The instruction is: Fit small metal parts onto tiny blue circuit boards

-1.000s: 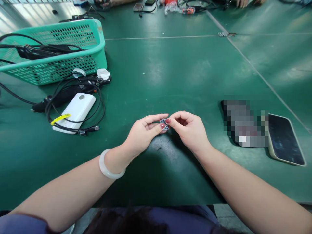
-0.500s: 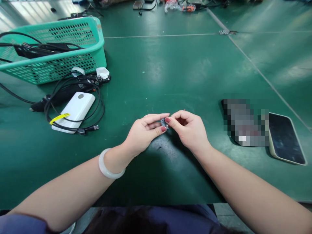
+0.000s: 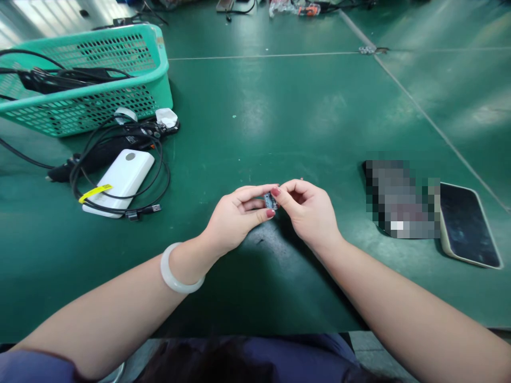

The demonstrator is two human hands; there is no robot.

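A small grey-blue piece that looks like a circuit board is held just above the green table. My left hand pinches it between the thumb below and the fingers above. From the right, my right hand closes thumb and fingertips on the same small piece at its upper right edge. The fingertips cover part of the piece, so its full shape is hidden. A pale bangle circles my left wrist.
At the left, a green basket holds black cables. In front of it lie a black handheld tool, a white power bank and a coiled cable. A phone and a blurred dark object lie at the right.
My right thumb has shifted slightly up along the small board, baring more of its face. Both hands otherwise keep their places.
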